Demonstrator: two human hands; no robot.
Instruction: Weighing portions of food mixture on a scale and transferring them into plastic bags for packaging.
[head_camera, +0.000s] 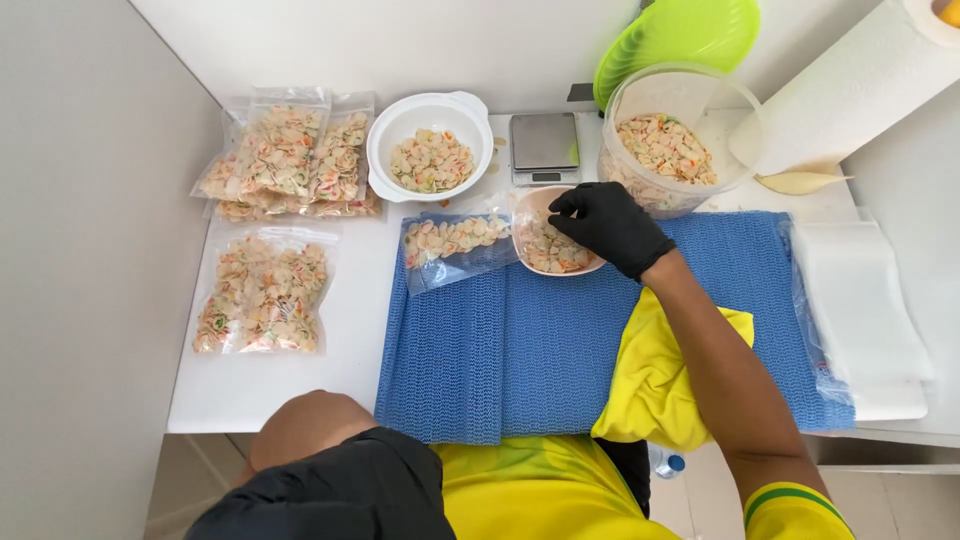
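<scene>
Right hand (607, 226), black-gloved, fingers curled over the rim of a small pink bowl (553, 247) of pasta shells; whether it pinches any, cannot tell. Left hand not in view. Bowl sits at the far edge of the blue mat (520, 350). Half-filled clear bag (452, 245) touching bowl's left side. Digital scale (544, 147) just behind bowl; white bowl (431, 145) behind-left; clear tub (672, 140) behind-right.

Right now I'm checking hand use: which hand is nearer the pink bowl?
Right. The right hand grips the pink bowl's rim; the left hand is out of view.
</scene>
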